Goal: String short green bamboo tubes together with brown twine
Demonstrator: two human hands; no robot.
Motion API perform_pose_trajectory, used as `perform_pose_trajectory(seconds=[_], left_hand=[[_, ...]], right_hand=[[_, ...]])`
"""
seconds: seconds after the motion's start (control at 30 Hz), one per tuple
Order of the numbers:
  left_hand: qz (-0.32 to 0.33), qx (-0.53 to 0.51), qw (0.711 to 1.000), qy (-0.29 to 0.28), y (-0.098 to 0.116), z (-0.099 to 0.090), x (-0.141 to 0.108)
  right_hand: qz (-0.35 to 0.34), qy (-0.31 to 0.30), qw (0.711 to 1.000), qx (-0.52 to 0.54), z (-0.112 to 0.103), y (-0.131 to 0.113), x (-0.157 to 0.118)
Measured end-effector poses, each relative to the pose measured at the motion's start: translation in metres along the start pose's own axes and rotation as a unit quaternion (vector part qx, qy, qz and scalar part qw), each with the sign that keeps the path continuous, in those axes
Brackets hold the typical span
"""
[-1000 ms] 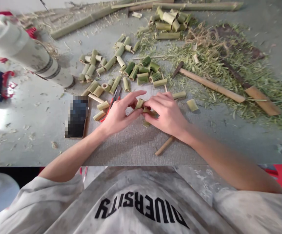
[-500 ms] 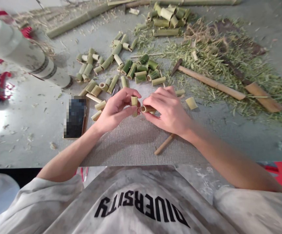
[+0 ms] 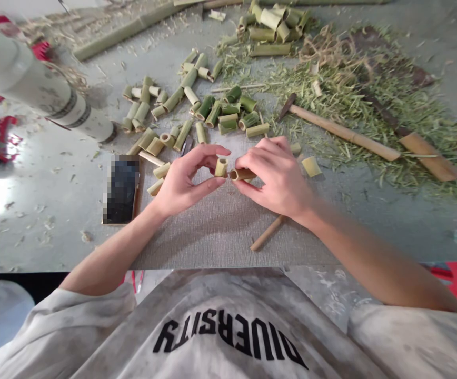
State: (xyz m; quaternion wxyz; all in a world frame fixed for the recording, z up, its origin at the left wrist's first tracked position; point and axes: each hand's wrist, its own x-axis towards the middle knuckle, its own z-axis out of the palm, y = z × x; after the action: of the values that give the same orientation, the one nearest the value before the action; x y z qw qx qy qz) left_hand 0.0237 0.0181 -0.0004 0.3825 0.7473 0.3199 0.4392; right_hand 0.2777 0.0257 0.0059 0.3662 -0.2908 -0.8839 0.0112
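Note:
In the head view my left hand (image 3: pixel 187 176) grips a short pale bamboo tube (image 3: pixel 221 167) between thumb and fingers, its hollow end tipped up toward me. Just right of it, my right hand (image 3: pixel 278 176) is closed on another bamboo tube (image 3: pixel 243 174), which lies sideways with its open end facing the left hand. The two tubes are close together; whether they touch I cannot tell. Part of the right-hand tube is hidden under the fingers. Below the right hand a thin brown stick (image 3: pixel 267 233) lies on the grey textured mat (image 3: pixel 212 231).
Several cut bamboo pieces (image 3: pixel 228 113) lie beyond my hands. At the left are a phone (image 3: pixel 122 189) and a white bottle (image 3: pixel 42 84). A hammer (image 3: pixel 343 131) and a wooden-handled blade (image 3: pixel 428 155) rest on green shavings (image 3: pixel 394 110) at the right.
The tube in my left hand has turned from upright, side-on, to tilted, so that its hollow end now shows. My right hand and its tube have barely moved.

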Motion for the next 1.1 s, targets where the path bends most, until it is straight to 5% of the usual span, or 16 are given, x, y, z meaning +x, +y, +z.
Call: perform_pose_trajectory(seconds=[0.1,0.27,0.47,1.1], left_hand=[[0.085,0.093,0.992,0.012,0.0043,-0.0018,0.0019],[0.167,0.109,0.980,0.019,0.0090,-0.0004,0.0065],[0.173,0.121,0.977,0.020,0.0079,0.0003,0.0067],[0.148,0.113,0.982,0.019,0.0075,-0.0002,0.0056]], right_hand=[[0.008,0.000,1.000,-0.004,-0.0018,0.0008,-0.0009],[0.004,0.016,1.000,0.001,-0.0028,-0.0010,-0.0018],[-0.025,0.046,0.999,-0.012,0.0004,-0.0005,-0.0017],[0.026,-0.003,1.000,0.010,-0.0015,-0.0012,-0.0006]])
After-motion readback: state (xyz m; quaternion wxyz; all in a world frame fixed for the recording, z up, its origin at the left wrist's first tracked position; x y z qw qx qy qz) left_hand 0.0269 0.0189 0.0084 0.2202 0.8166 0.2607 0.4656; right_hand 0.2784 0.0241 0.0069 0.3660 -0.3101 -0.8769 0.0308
